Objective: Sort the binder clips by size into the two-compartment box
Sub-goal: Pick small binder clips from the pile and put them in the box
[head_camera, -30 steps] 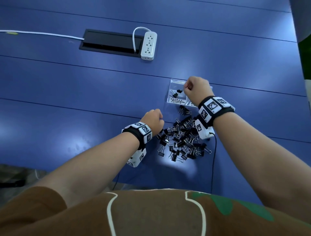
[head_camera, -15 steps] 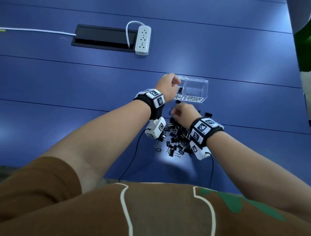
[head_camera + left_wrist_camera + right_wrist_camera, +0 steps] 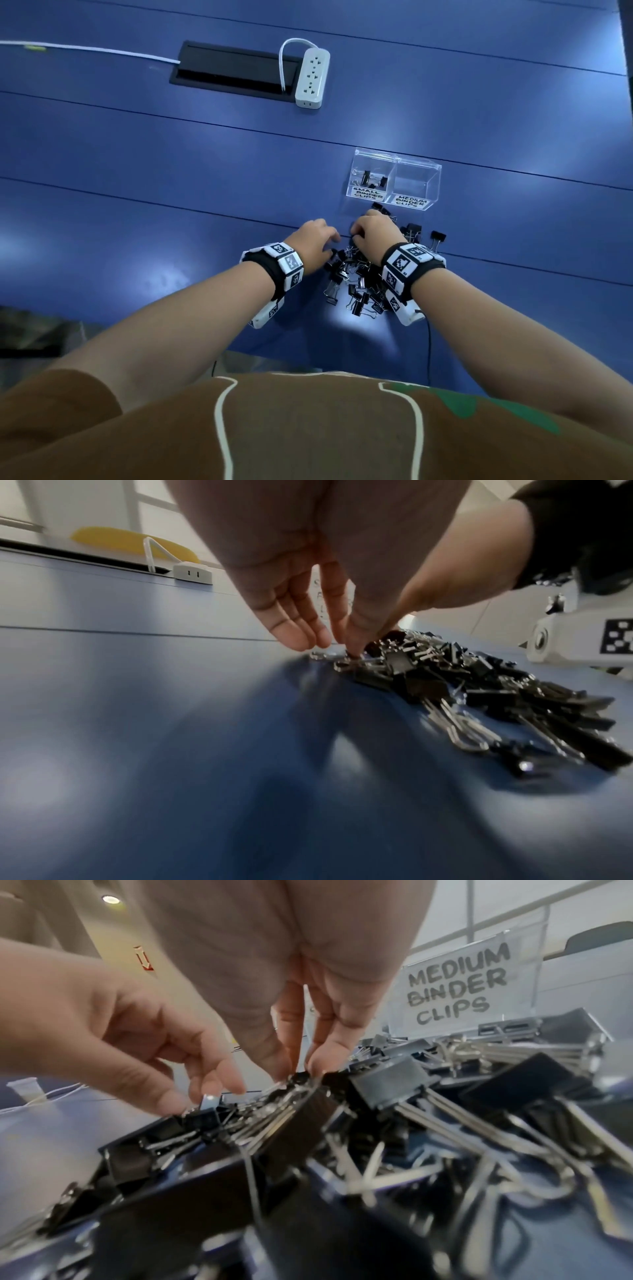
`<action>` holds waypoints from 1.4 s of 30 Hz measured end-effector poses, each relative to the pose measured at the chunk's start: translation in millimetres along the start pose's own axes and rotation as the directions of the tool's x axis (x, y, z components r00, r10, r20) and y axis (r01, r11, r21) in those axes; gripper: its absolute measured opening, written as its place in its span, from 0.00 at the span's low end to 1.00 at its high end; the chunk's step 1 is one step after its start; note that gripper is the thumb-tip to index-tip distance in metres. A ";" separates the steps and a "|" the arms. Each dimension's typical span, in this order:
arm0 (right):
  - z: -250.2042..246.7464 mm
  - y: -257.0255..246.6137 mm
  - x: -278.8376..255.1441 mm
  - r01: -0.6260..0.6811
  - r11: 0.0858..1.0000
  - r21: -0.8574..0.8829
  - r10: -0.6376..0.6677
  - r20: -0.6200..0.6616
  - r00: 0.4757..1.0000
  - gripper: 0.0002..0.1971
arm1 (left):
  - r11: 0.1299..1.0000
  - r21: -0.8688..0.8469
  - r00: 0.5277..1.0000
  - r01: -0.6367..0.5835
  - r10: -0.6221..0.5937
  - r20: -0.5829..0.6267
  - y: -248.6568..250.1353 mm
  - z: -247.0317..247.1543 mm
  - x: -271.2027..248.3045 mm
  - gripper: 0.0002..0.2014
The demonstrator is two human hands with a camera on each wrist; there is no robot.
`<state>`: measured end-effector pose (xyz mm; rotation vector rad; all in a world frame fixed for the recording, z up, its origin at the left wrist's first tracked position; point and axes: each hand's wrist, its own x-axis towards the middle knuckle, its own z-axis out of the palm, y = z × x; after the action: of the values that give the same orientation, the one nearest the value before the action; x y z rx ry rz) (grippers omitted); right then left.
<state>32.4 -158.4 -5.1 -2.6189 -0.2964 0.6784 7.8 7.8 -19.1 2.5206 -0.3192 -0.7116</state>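
A heap of black binder clips [image 3: 359, 281] lies on the blue table [image 3: 171, 205], just in front of the clear two-compartment box [image 3: 432, 168]. Its left compartment, labelled SMALL BINDER CLIPS [image 3: 368, 193], holds a few clips. The right one, labelled MEDIUM BINDER CLIPS [image 3: 459, 988], looks empty. My left hand [image 3: 337, 240] is at the heap's left edge, thumb and forefinger pinching a small clip [image 3: 205, 1110]. My right hand [image 3: 356, 234] is over the heap's far side, thumb and forefinger pinching a clip [image 3: 301, 1079] on top.
A white power strip [image 3: 312, 78] lies at the back beside a black cable hatch [image 3: 233, 70], with a white cable [image 3: 85, 50] running left. A few stray clips [image 3: 436, 236] lie right of the heap. The table's near edge is close to my body.
The left hand left the box's small compartment and came back down to the heap's left edge. The right hand stayed at the heap and closed its fingertips on a clip.
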 end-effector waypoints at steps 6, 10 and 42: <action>-8.1 8.3 -0.7 -0.114 0.967 0.229 0.142 -0.112 0.983 0.08 | 0.994 0.110 0.999 -0.027 0.031 -0.040 0.5 12.9 -0.9 0.12; -15.5 18.2 -3.1 -0.183 0.869 0.459 0.273 -0.138 0.952 0.08 | 0.989 0.137 0.996 -0.055 0.064 -0.063 2.2 12.0 -3.4 0.07; -4.4 11.2 -14.2 -0.052 0.974 0.222 0.077 -0.110 0.991 0.05 | 0.994 -0.056 0.993 0.096 -0.100 -0.066 18.4 20.8 -8.9 0.14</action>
<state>23.5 -174.2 -0.8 -2.4531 -0.0949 0.5415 -12.5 -13.0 -21.1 2.5177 -0.1517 -0.6594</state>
